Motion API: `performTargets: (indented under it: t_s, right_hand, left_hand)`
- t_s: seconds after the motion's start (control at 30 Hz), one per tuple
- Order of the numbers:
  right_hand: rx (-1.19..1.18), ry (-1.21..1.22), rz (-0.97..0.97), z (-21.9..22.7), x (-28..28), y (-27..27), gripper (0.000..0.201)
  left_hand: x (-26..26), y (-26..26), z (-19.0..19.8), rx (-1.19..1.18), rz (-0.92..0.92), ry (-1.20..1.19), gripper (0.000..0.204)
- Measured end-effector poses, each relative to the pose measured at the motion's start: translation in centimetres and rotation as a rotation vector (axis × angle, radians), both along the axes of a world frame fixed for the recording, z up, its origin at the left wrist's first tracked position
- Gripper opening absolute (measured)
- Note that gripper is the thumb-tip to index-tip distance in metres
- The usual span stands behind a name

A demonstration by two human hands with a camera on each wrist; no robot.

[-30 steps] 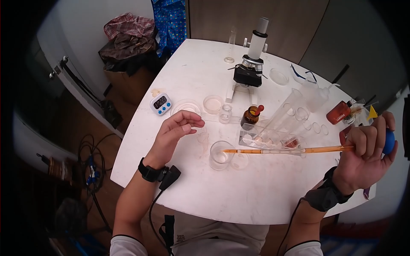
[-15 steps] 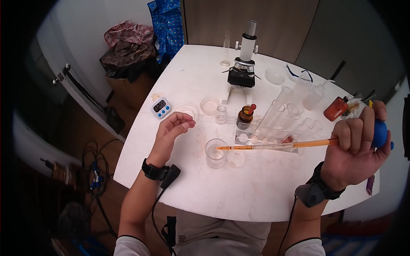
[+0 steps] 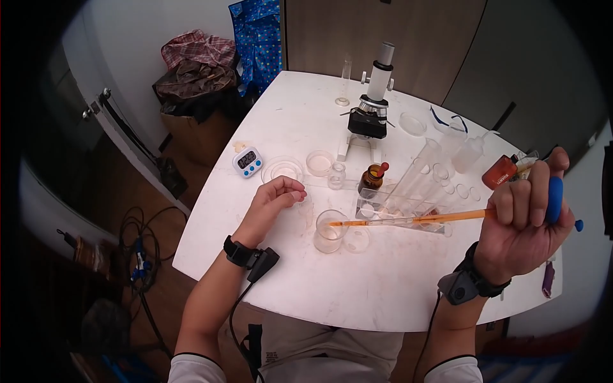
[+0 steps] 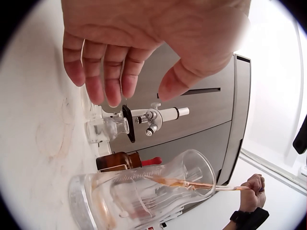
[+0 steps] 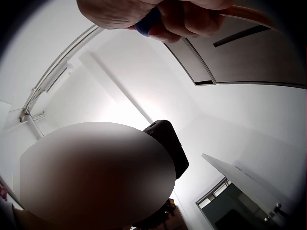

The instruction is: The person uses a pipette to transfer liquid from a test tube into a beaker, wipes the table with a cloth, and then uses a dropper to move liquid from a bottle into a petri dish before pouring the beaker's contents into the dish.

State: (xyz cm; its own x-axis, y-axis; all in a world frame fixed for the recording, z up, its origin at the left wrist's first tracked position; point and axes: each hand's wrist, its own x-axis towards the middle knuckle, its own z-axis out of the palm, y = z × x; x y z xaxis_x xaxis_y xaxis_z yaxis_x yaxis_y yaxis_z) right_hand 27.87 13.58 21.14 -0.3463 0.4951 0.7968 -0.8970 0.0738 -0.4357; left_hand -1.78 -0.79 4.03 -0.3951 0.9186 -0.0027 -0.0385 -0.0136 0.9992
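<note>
My right hand (image 3: 520,230) grips a long glass pipette (image 3: 453,217) and its blue rubber bulb (image 3: 555,199), which looks flattened under the fingers. Orange liquid shows along the pipette, with a clear stretch in the middle. The pipette slants down leftward, its tip inside the mouth of a glass beaker (image 3: 327,244) standing on the table. In the left wrist view, orange streaks show inside the beaker (image 4: 81,201). My left hand (image 3: 271,207) hovers left of the beaker, fingers loosely bent and holding nothing. Part of the bulb (image 5: 147,22) shows in the right wrist view.
Behind the beaker are a brown dropper bottle (image 3: 369,185), a rack (image 3: 415,223) of test tubes and a small glass jar (image 3: 336,179). A microscope (image 3: 369,121) stands farther back. A timer (image 3: 248,162) and petri dishes (image 3: 319,163) sit at the left.
The blue bulb has gone from round to flattened in my right hand. That hand has shifted left, while the pipette's tip stays at the beaker. My left hand still holds nothing.
</note>
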Motion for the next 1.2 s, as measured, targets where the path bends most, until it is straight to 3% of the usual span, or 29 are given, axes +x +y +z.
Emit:
performTargets:
  t_s: [0.3, 0.37, 1.2]
  right_hand:
    - [0.055, -0.051, -0.037, 2.0, -0.6, -0.8, 0.048]
    - [0.091, -0.059, 0.006, 2.4, -0.8, -1.1, 0.039]
    - [0.168, -0.094, 0.014, 4.0, -1.6, -2.0, 0.039]
  left_hand:
    - [0.2, -0.1, 0.0, -0.01, -0.013, 0.016, 0.022]
    - [0.2, -0.1, -0.1, -0.012, -0.012, 0.011, 0.022]
    - [0.2, -0.3, 0.1, -0.023, -0.023, 0.022, 0.021]
